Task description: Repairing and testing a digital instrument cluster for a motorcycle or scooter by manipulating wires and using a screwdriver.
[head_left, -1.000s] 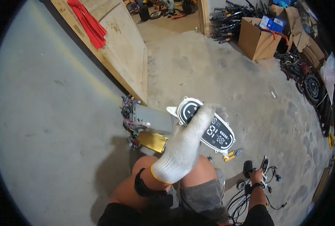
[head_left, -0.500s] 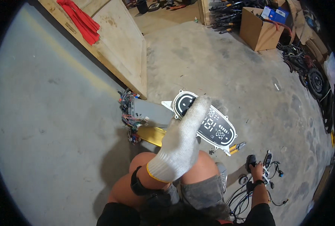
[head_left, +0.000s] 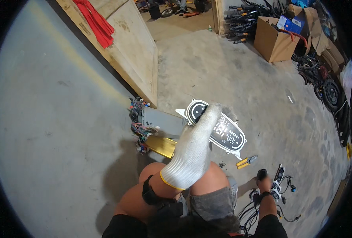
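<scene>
My left hand (head_left: 191, 148), in a white knit glove with a yellow cuff edge, grips an oval dashboard display panel (head_left: 232, 137). Its white frame has screw tabs around the rim, and its black face carries pale symbols. The glove covers the panel's middle. Low on the right, my bare right hand (head_left: 265, 183) is a little blurred; a small black object (head_left: 262, 174) is at its fingers, its kind unclear. Beside that hand lies a smaller, narrow black-and-white display unit (head_left: 279, 173) with cables (head_left: 247, 216). Yellow-handled pliers (head_left: 246, 162) rest on the floor near the panel.
Left of the panel lie a grey metal case (head_left: 164, 120) with bundled wires (head_left: 137, 121) and a yellow case (head_left: 161, 147). A wooden door (head_left: 130, 47) with a red cloth (head_left: 96, 23) stands behind. A cardboard box (head_left: 275, 41), black tubes and wheels line the right side.
My right hand and the black object have shifted slightly down and left, away from the narrow display unit. The left hand still holds the panel. The whole view has tilted slightly.
</scene>
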Demonstrator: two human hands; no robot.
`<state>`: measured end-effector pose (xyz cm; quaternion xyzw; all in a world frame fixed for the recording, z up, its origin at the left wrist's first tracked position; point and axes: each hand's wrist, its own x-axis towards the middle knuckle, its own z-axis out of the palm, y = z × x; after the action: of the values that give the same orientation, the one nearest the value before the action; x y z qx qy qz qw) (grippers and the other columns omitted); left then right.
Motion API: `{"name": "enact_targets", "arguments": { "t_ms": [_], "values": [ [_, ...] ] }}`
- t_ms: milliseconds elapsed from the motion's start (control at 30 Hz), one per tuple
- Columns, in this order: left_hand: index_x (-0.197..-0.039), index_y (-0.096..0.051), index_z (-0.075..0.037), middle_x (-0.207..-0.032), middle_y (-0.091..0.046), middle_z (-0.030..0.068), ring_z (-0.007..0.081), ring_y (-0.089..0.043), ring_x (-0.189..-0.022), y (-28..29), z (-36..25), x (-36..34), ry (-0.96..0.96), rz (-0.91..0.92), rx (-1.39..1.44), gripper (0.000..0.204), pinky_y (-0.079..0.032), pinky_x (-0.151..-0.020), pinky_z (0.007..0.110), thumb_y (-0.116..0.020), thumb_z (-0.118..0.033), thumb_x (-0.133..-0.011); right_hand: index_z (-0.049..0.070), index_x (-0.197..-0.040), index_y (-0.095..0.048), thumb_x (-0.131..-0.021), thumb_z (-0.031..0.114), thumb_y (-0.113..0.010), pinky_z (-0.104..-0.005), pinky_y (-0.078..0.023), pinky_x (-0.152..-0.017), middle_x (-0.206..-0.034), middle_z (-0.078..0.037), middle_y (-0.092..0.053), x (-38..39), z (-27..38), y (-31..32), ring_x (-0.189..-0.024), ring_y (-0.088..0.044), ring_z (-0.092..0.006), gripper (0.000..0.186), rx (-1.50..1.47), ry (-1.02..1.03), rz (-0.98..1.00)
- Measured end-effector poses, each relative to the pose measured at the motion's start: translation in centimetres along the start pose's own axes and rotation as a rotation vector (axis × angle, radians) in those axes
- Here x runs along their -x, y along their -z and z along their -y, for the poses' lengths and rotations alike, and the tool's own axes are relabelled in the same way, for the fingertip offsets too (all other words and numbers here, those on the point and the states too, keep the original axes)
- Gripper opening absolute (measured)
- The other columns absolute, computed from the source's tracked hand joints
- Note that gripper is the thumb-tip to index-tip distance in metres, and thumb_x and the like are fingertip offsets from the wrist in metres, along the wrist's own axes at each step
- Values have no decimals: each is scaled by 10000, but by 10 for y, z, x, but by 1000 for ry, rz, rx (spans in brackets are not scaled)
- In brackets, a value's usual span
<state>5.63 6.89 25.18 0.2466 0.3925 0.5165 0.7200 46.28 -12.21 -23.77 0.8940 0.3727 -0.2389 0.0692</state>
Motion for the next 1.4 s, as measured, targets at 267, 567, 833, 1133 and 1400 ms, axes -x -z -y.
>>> {"name": "enact_targets", "arguments": {
  "t_ms": [267, 567, 833, 1133, 1400],
  "values": [
    [-1111, -642, -18, -982, -705, 142, 243, -707, -859, 5, -2, 3, 11, -62, -31, 311, -595, -798, 386, -549, -300, -1020, -2, -1259, -432, -722, 355, -864, -473, -547, -914, -1229, -218, -594, 7, -1, -2, -1108, -637, -396, 777, -6, 25, -24],
    [-1105, -651, 4, -983, -707, 149, 251, -708, -870, 9, -5, 2, 31, -63, -22, 330, -591, -810, 387, -532, -293, -1026, -21, -1290, -415, -714, 368, -873, -449, -560, -905, -1261, -205, -567, 10, 11, -6, -1111, -641, -370, 832, 55, -23, -19],
    [-1116, -628, 10, -994, -696, 159, 264, -703, -896, 10, -5, 3, 69, -71, 28, 296, -587, -823, 393, -547, -259, -1019, -7, -1372, -371, -737, 313, -869, -428, -577, -880, -1304, -175, -531, 7, 9, -16, -1112, -644, -342, 868, 124, -40, -61],
    [-1113, -633, 7, -975, -701, 160, 264, -706, -881, 8, -7, 4, 77, -46, 28, 281, -592, -826, 399, -550, -244, -1019, -19, -1301, -408, -786, 206, -789, -441, -569, -880, -1271, -201, -556, 2, 4, -14, -1116, -640, -358, 680, 84, -35, -40],
    [-1160, -662, 24, -997, -712, 93, 154, -651, -900, 13, -1, 1, 23, -28, -107, 531, -491, -834, 284, -633, -460, -944, 6, -1138, -545, -747, 257, -814, -441, -572, -877, -1065, -205, -714, 2, 0, -3, -1021, -698, -370, 537, 59, -74, -76]
  ]
}}
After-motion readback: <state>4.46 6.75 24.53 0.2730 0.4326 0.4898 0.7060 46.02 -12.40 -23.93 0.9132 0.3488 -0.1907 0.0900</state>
